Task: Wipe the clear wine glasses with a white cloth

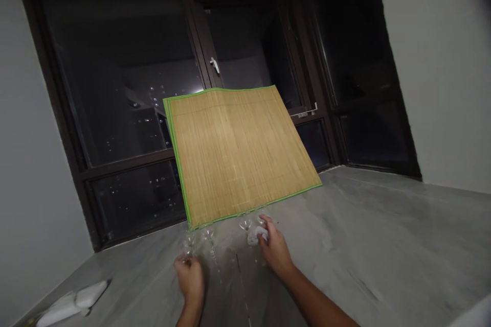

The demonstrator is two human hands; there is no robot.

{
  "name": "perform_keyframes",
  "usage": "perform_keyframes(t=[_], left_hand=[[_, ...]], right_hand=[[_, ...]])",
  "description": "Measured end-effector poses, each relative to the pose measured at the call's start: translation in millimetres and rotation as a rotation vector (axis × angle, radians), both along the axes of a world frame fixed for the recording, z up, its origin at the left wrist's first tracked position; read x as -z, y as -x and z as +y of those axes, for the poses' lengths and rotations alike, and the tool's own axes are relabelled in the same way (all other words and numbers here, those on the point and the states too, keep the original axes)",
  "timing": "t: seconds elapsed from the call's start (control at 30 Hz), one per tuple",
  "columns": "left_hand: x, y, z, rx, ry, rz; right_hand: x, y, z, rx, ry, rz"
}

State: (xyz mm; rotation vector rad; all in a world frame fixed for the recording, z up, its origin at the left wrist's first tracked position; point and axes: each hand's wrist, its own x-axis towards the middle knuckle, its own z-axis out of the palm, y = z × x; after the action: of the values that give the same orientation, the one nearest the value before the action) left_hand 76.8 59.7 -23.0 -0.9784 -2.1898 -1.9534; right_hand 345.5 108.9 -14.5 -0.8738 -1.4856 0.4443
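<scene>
Several small clear glasses stand in a row along the lower edge of a folded bamboo mat (245,148) with green trim. At the left end of the row, my left hand (190,278) has its fingers closed on a clear glass (188,253). A second clear glass (208,233) stands between my hands, and a third clear glass (244,224) is just left of my right hand. My right hand (275,248) is closed around a crumpled white cloth or tissue (253,236). Its fingertips reach a further glass (262,219), partly hidden; whether they grip it is unclear.
The grey marbled surface (345,235) runs to dark-framed windows (118,76) with a white handle (215,65). The mat leans up against the window side. A white wrapped bundle (74,304) lies at the lower left. Pale walls (437,71) close both sides.
</scene>
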Motion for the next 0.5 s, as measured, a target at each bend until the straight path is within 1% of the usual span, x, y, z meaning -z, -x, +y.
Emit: perform_keyframes(t=[0.07,0.13,0.23,0.33,0.43,0.5], left_hand=[[-4.3,-18.8,-2.6,0.095,0.048,0.115],[-7.7,-39.0,-4.3,0.198,0.054,0.295],[-8.7,-62.0,-5.3,0.266,0.088,0.512],[-8.0,-71.4,-6.0,0.328,0.147,0.622],[-11.6,-73.5,-8.8,0.346,0.278,0.742],[-16.2,-75.0,-11.7,0.355,0.359,0.826]], right_hand=[[-1.2,3.6,-3.7,-0.039,-0.001,0.005],[-2.5,8.7,-9.5,-0.101,0.0,0.013],[-3.3,18.5,-21.3,-0.216,0.001,0.01],[-2.5,29.0,-33.2,-0.332,-0.019,0.018],[-2.8,36.5,-40.5,-0.411,0.003,0.062],[-4.8,38.1,-41.8,-0.437,0.022,0.103]])
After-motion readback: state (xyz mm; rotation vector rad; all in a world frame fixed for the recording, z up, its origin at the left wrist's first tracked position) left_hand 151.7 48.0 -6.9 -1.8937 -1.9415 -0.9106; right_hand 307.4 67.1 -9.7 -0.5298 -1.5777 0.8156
